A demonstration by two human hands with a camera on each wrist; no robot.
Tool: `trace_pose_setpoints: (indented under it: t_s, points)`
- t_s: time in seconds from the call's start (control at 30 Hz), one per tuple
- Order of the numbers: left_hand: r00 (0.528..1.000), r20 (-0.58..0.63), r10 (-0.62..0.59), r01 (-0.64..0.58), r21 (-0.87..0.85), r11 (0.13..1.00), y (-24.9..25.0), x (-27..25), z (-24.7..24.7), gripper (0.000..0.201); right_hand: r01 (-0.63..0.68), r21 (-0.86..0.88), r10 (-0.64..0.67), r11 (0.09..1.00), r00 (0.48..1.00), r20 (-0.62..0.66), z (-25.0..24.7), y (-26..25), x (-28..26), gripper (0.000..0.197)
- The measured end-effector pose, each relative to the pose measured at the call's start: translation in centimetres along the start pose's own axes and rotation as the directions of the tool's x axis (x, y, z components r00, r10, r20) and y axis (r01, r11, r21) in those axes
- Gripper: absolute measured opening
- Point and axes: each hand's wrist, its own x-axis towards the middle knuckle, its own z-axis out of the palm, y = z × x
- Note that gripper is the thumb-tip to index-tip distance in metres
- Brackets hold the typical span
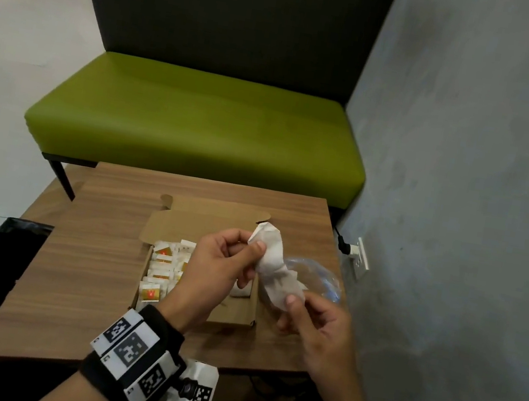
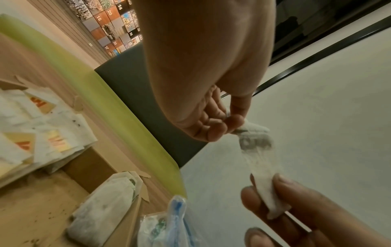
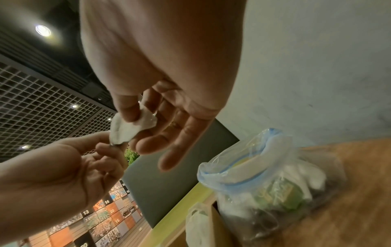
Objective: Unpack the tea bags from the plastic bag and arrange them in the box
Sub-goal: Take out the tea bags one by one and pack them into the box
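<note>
Left hand [image 1: 222, 263] and right hand [image 1: 316, 326] raised close together, fingers [image 1: 257, 246] pinched, wrists banded.

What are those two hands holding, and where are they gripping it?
One white tea bag: left hand pinches its top end, right hand its bottom end.

Your head view is dim and soft, evenly lit, with faint shadows on the tabletop [image 1: 100, 264] and bent lines at the edges. Your wrist views are warm-toned: the near palms bulge, blurred and washed pale. A ceiling lamp [image 3: 43, 30] glares far left; the bag [image 3: 275, 180] smears with motion.
</note>
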Motion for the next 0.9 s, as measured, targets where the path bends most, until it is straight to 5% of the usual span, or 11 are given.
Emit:
trace_pose_setpoints:
  t_s: [0.23,0.5,0.63,0.73,0.9]
  points:
    - [0.999,-0.038,-0.034,0.033,-0.029,0.999,0.0,-1.1,-0.4,0.016,-0.020,-0.027,0.019,0.999,0.999,-0.039,1.4,0.6,-0.5,0.018]
    - [0.938,0.095,-0.333,0.346,-0.303,0.888,-1.4,-2.0,-1.0,0.017,0.103,-0.234,-0.099,0.967,0.995,0.028,0.2,-0.9,2.2,0.014]
    - [0.932,0.205,-0.299,0.349,-0.280,0.894,-1.5,-2.3,-1.1,0.018,0.284,-0.302,-0.245,0.910,0.956,0.160,0.2,-2.7,3.8,0.027]
    - [0.935,0.241,-0.259,0.318,-0.253,0.914,-1.3,-2.2,-1.1,0.017,0.378,-0.289,-0.324,0.880,0.921,0.217,0.5,-3.7,4.5,0.020]
    - [0.949,0.235,-0.210,0.273,-0.278,0.921,-1.3,-2.0,-0.8,0.017,0.377,-0.297,-0.329,0.877,0.923,0.200,1.0,-3.3,4.9,0.016]
